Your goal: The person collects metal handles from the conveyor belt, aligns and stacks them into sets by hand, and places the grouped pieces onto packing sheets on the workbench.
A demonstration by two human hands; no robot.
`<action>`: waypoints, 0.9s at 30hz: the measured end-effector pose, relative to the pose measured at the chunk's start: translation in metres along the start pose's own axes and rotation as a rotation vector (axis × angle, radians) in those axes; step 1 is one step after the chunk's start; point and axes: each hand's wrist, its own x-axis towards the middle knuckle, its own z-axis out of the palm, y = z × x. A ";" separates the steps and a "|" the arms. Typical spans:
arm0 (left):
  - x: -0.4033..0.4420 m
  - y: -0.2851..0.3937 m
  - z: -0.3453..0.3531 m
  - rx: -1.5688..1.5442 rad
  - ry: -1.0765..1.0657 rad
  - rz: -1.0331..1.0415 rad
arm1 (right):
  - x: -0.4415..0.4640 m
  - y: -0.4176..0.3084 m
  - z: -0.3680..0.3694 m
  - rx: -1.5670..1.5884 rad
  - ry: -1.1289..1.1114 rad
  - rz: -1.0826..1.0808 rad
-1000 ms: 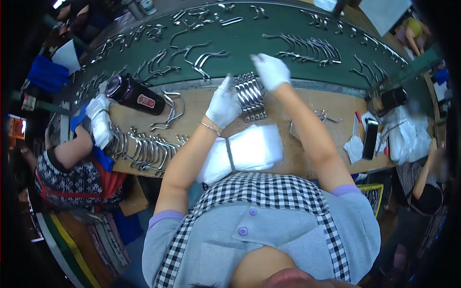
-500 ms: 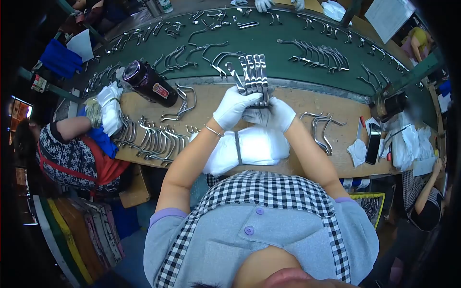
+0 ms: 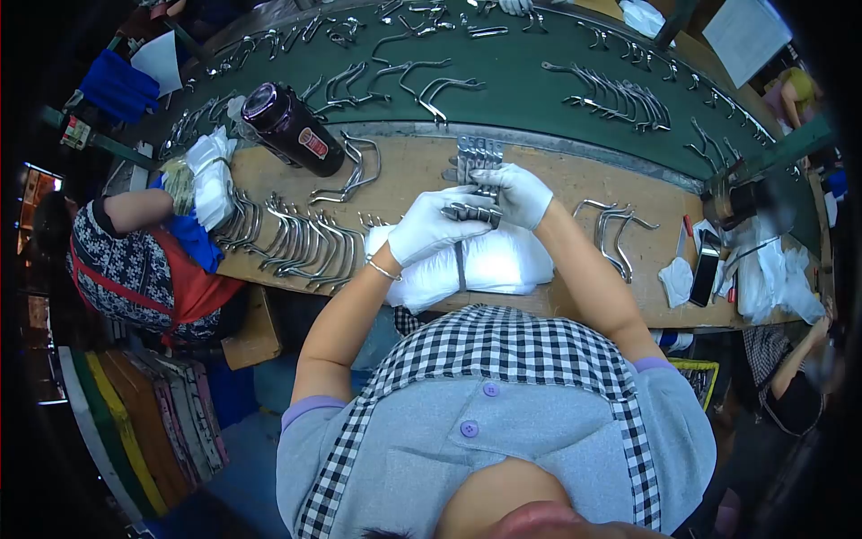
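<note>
My left hand (image 3: 433, 228), in a white glove, is closed round the lower end of a bundle of shiny metal parts (image 3: 479, 160). From the right, my right hand (image 3: 523, 195), also gloved, grips the same bundle, its fingers wrapped over the middle. The parts lie side by side, with their flat ends pointing away from me. Just below my hands is a stack of white plastic bags (image 3: 507, 260) with a dark band round it.
A dark bottle (image 3: 292, 130) stands left on the wooden bench (image 3: 575, 180). Curved metal parts (image 3: 310, 247) lie left, others (image 3: 611, 235) right, near a phone (image 3: 705, 277). More parts lie on the green belt (image 3: 512, 90). A co-worker (image 3: 135, 269) is at left.
Both hands came together on the bundle, which was upright half a second ago and now is tilted away and turned over. The view has shifted slightly.
</note>
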 end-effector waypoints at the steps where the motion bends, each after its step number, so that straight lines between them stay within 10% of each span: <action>1: -0.002 0.003 -0.002 -0.012 0.008 -0.002 | 0.005 0.003 -0.001 0.001 -0.028 0.008; 10: 0.003 0.021 -0.028 -0.267 0.125 -0.116 | 0.026 0.025 0.008 0.543 -0.180 0.308; 27: -0.003 0.001 -0.038 -0.228 0.320 -0.015 | 0.043 0.012 0.009 -0.005 0.117 0.155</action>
